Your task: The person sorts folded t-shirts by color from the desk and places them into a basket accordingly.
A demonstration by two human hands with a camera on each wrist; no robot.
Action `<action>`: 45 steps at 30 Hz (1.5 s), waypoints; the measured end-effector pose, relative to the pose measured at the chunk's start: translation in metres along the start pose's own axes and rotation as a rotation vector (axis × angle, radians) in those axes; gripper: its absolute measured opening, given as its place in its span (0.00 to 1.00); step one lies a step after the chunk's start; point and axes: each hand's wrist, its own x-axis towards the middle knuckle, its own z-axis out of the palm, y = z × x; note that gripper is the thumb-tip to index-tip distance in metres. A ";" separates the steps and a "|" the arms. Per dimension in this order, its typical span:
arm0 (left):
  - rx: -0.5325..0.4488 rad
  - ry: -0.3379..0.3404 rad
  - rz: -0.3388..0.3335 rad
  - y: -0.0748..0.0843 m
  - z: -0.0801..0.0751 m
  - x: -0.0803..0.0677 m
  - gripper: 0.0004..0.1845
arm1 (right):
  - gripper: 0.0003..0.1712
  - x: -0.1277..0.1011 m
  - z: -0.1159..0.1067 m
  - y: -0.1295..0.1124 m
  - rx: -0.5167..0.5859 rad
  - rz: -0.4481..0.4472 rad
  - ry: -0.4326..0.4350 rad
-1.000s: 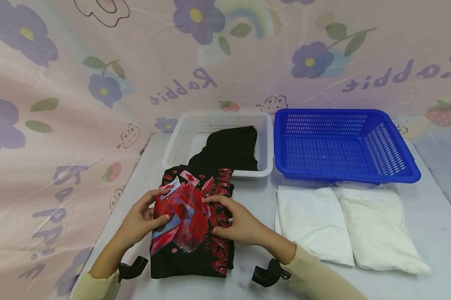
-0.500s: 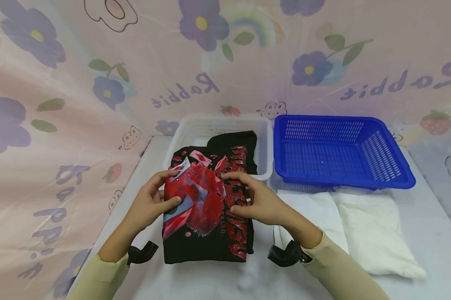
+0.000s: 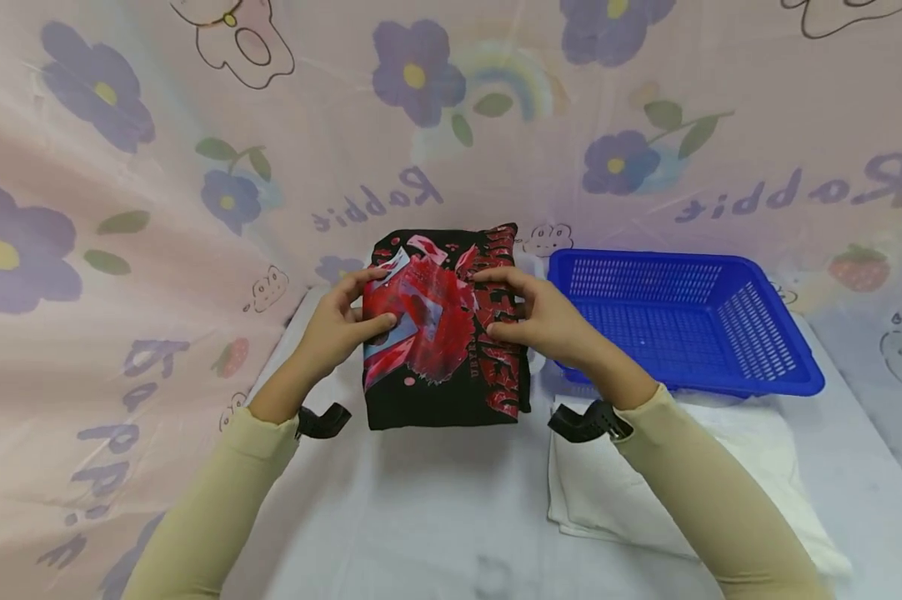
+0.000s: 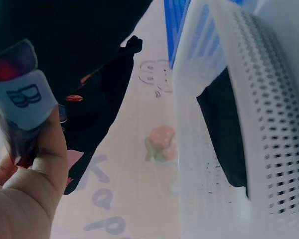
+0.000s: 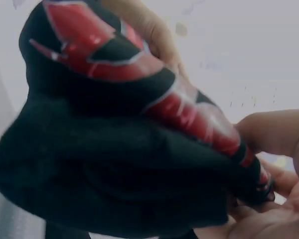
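A folded black shirt with a red print (image 3: 442, 333) is held up off the table, in front of the back wall. My left hand (image 3: 343, 325) grips its left edge, thumb on the print, and my right hand (image 3: 539, 318) grips its right edge. In the right wrist view the black and red fabric (image 5: 119, 144) fills the frame, pinched between thumb and fingers. The left wrist view shows my thumb (image 4: 37, 164) on the fabric, with the white basket (image 4: 249, 114) below holding a dark garment (image 4: 224, 134). In the head view the lifted shirt hides the white basket.
A blue basket (image 3: 759, 367) stands at the back right with nothing in it. Two folded white cloths (image 3: 616, 492) lie in front of it, partly under my right sleeve. The table top (image 3: 436, 517) is white, and a floral pink curtain (image 3: 121, 250) encloses the back and left.
Both hands have lifted the folded shirt off the table and carried it up and away from me, over the white basket. The camera view has tilted upward.
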 end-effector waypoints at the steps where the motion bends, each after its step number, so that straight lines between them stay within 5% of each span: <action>1: 0.009 0.004 -0.003 0.001 -0.001 0.007 0.33 | 0.35 0.006 -0.005 0.000 -0.011 0.015 0.005; 11: 0.127 0.023 -0.068 -0.013 -0.010 0.080 0.33 | 0.35 0.064 -0.036 0.027 -0.096 0.102 0.039; 18: 0.242 0.046 -0.140 -0.040 -0.013 0.111 0.32 | 0.35 0.086 -0.032 0.056 -0.035 0.143 0.084; 26: 0.282 -0.030 -0.237 -0.063 -0.010 0.123 0.33 | 0.35 0.088 -0.027 0.083 -0.044 0.231 0.045; 45: 0.315 -0.226 -0.410 -0.079 -0.017 0.128 0.35 | 0.39 0.098 -0.017 0.107 0.057 0.436 -0.006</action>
